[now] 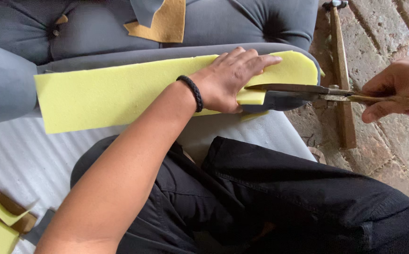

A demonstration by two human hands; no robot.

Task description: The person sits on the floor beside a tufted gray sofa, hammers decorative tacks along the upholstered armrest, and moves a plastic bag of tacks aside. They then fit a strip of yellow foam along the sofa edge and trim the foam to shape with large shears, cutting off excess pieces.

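Observation:
A long yellow foam sheet [115, 91] lies along the grey padded edge of an upholstered seat piece [96, 26]. My left hand [230, 77] presses flat on the foam near its rounded right end, a black braided band on the wrist. My right hand [397, 89] grips the handles of large metal scissors [289, 94]. The scissor blades are parted around the foam's lower right edge, just below my left thumb. A thin foam strip hangs under the blades.
A wooden-handled hammer [341, 80] lies on the brick floor [392, 28] at right. A tan felt scrap [164, 23] rests on the grey tufted cushion. Yellow foam offcuts [0, 230] and brown card sit at the lower left on white sheeting [26, 155]. My black trousers fill the foreground.

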